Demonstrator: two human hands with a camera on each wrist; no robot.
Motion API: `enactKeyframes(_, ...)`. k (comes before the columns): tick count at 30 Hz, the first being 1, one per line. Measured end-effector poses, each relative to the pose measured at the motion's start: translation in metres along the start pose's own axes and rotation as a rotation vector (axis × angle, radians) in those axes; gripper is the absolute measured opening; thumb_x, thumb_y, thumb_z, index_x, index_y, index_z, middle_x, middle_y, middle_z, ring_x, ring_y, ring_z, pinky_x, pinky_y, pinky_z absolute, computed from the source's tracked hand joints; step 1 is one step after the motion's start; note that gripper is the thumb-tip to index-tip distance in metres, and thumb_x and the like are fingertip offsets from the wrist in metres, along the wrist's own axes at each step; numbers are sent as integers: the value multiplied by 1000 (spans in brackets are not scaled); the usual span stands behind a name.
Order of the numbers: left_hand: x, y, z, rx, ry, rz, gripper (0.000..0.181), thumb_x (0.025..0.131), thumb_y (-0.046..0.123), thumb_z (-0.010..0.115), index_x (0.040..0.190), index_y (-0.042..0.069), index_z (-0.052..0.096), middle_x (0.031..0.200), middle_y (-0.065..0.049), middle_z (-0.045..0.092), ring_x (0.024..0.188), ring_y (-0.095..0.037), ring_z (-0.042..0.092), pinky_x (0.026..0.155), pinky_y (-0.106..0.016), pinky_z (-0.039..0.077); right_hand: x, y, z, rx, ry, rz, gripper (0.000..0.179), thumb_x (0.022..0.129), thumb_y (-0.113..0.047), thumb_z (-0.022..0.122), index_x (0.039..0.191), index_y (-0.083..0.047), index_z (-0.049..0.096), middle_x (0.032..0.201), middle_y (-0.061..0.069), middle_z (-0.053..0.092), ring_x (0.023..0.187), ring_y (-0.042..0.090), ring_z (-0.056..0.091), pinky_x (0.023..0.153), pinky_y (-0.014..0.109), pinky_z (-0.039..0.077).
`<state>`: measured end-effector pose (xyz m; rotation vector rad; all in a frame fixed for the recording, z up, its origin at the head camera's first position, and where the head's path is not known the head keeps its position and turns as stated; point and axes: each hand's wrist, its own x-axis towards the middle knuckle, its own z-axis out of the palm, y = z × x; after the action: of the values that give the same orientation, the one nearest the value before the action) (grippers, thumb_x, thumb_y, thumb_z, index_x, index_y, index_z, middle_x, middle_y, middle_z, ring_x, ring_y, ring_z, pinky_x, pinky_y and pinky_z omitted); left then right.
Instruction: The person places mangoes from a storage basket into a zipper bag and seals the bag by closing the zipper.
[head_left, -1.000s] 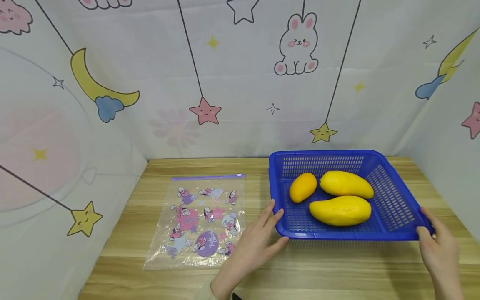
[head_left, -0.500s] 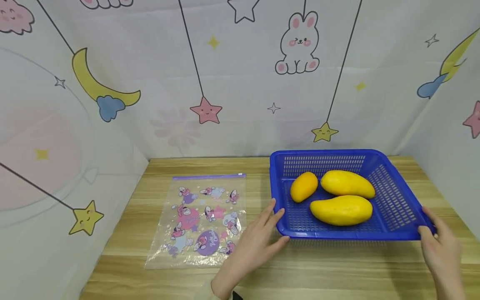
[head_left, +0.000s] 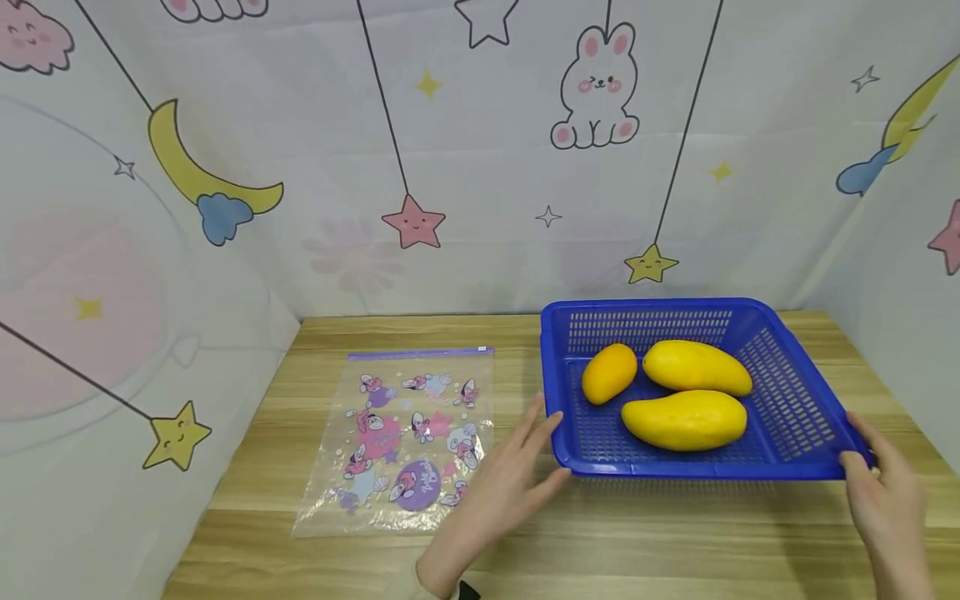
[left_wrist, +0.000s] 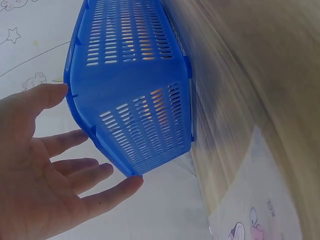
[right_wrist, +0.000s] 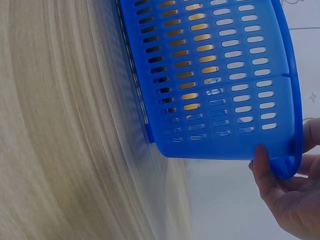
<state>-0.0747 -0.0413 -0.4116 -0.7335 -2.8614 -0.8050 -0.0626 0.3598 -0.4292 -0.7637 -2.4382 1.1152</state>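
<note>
A blue plastic basket [head_left: 660, 472] with slotted walls stands at the right of the wooden table in the head view. Inside lie a small orange-yellow mango [head_left: 609, 374] and two larger yellow mangoes, one behind [head_left: 697, 367] and one in front [head_left: 684, 421]. At the basket's left front corner, my left hand [head_left: 498, 487] has its fingers spread, with fingertips at the rim; the left wrist view shows its thumb [left_wrist: 52, 95] touching that rim. My right hand [right_wrist: 295, 192] grips the right front corner of the rim between thumb and fingers.
To the left of the basket lies a flat clear zip bag [head_left: 397, 433] with a purple slider strip and cartoon prints. White printed cloth [head_left: 480, 167] encloses the back and both sides of the wooden table [head_left: 637, 550].
My left hand has shifted slightly left, its fingers easing off the basket rim. My right hand keeps its hold, and the basket and mangoes look the same apart from slight camera drift.
</note>
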Motion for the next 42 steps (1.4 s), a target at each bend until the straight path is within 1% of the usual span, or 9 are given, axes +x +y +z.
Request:
enactKeyframes(4,-1,-3,-1,1,4,-5,65,93,44,58,149,22,34,162,-4,15,138,-28,43,101,-47,49,0,-1,-1,5,-3,7,52,93,-13,41,145,-17,43,148,20,42,115,-15,35,78,10,26)
enactKeyframes(10,-5,-8,-2,8,10,2,66,93,42,59,150,21,32,162,-6,17,134,-31,46,102,-48,48,-1,-1,1,22,32,14,51,92,-11,42,142,-17,47,145,20,46,103,-12,38,73,10,26)
enactKeyframes(15,-7,-13,-2,12,9,-12,69,92,40,61,151,24,29,161,-7,18,136,-33,43,103,-53,46,0,0,3,32,57,27,51,91,-11,43,141,-20,49,143,11,49,99,-13,37,74,10,26)
enactKeyframes(18,-9,-17,-2,6,5,-30,69,91,39,62,150,25,30,161,-7,19,137,-34,42,103,-56,45,0,1,3,25,45,26,51,92,-12,43,142,-21,48,145,12,47,107,-13,39,79,10,27)
enactKeyframes(21,-11,-23,-2,15,5,-40,67,91,38,63,149,24,32,161,-8,21,138,-35,41,104,-56,44,0,1,3,27,30,30,52,92,-13,42,143,-22,45,149,15,43,121,-13,35,89,8,26)
enactKeyframes(24,-11,-29,-3,45,18,-34,67,90,37,64,148,21,34,160,-9,24,137,-34,42,102,-54,46,0,0,2,31,24,33,53,92,-13,41,144,-23,44,150,13,41,125,-13,32,97,6,24)
enactKeyframes(30,-11,-44,-5,74,53,-22,67,88,32,68,146,15,38,156,-15,32,133,-39,46,98,-60,47,1,2,2,17,22,20,52,92,-13,42,143,-23,45,150,10,43,112,-17,35,81,8,25)
enactKeyframes(37,-10,-59,-9,102,45,-75,65,89,33,67,145,13,41,155,-16,32,133,-42,44,101,-66,40,3,3,2,6,7,32,53,92,-13,43,144,-22,45,149,14,43,109,-13,38,74,12,27)
enactKeyframes(42,-9,-67,-9,108,37,-144,66,89,33,67,145,12,40,156,-17,31,140,-42,35,103,-71,34,4,3,0,-10,4,34,53,92,-14,43,144,-21,44,147,16,45,105,-11,38,69,13,28)
